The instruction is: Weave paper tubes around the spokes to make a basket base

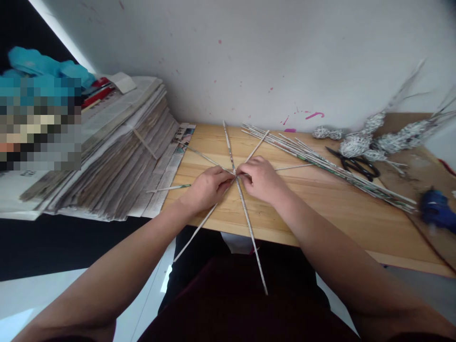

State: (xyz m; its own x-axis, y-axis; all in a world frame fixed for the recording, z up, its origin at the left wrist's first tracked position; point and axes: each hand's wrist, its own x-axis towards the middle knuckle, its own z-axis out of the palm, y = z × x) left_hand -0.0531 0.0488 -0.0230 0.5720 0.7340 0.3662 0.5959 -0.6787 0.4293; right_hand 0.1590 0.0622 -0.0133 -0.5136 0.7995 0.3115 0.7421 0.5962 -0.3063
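Observation:
Several long rolled newspaper sticks (245,209) lie crossed in a star on the wooden table (320,204). Their crossing point sits between my two hands. My left hand (206,188) is closed, with fingers pinched on the sticks at the crossing. My right hand (261,179) is closed too, its fingertips pressed on the same crossing from the right. Two stick ends hang past the table's front edge toward my lap.
A tall stack of newspapers (114,156) fills the left. A bundle of rolled paper sticks (320,161) lies at the right, with black scissors (358,165), woven paper pieces (366,140) and a blue glue gun (436,209). A white wall stands behind.

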